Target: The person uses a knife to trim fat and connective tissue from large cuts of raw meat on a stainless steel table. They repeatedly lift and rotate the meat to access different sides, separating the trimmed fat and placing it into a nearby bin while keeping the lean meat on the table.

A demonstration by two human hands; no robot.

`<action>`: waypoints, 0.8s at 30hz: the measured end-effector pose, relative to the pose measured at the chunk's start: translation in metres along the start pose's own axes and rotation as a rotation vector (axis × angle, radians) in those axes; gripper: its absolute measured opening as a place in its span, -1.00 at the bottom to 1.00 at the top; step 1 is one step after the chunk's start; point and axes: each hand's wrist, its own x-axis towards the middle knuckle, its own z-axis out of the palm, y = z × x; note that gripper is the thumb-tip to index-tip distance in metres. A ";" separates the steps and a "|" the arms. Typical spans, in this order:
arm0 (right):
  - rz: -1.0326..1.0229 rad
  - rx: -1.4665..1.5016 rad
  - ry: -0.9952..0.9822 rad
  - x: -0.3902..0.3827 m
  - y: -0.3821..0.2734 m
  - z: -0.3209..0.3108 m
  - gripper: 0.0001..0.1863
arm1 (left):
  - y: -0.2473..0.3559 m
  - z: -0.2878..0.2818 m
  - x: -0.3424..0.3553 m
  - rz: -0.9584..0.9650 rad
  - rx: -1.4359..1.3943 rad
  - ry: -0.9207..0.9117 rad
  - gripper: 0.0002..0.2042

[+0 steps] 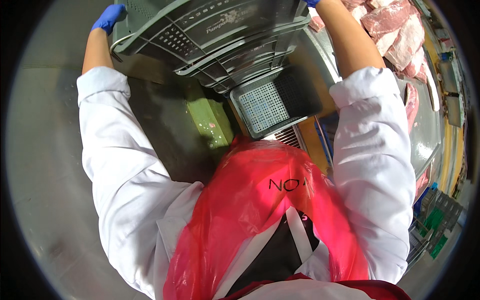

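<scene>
At the top, a large grey plastic crate [200,35] with slotted and ribbed walls is tilted, its side facing me. My left hand [108,19], in a blue glove, is closed on the crate's left end, above a bent metal handle [119,47]. Only a sliver of blue glove shows of my right hand [312,2], by the crate's right end; its fingers are out of the picture. Under the large crate is another grey crate [240,62]. Lower down, an open grey crate [248,131] shows its perforated bottom.
To the right, pieces of raw meat [395,35] lie on a metal table [425,140]. A green block-like object [210,120] with pale scraps is on the left of the crates. Farther right are stacked crates [440,215]. My red plastic apron [250,175] hangs close to the open crate.
</scene>
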 end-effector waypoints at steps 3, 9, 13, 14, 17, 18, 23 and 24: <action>-0.027 0.122 0.068 -0.002 -0.025 0.013 -0.74 | -0.019 -0.052 -0.028 -0.049 0.072 0.062 -0.69; -0.008 0.084 0.028 -0.029 0.005 -0.021 -0.60 | 0.048 -0.010 -0.053 -0.088 -0.091 -0.010 -0.53; 0.075 0.343 0.201 -0.081 0.002 -0.046 -0.33 | 0.091 -0.045 -0.139 0.186 0.450 0.539 -0.45; 0.058 0.288 0.279 -0.107 0.010 -0.050 -0.30 | 0.113 -0.038 -0.173 0.462 0.414 0.690 -0.47; 0.170 0.420 0.121 -0.204 0.030 -0.058 -0.46 | 0.207 0.038 -0.329 0.850 0.050 0.298 -0.65; 0.237 0.467 0.041 -0.247 0.037 -0.064 -0.40 | 0.234 0.071 -0.372 1.076 0.255 0.066 -0.65; 0.654 0.571 -0.283 -0.479 0.025 -0.127 -0.47 | 0.207 0.233 -0.445 0.893 0.907 -1.855 -0.71; 0.754 0.581 -0.323 -0.513 0.015 -0.147 -0.48 | 0.184 0.243 -0.458 0.746 0.737 -2.034 -0.69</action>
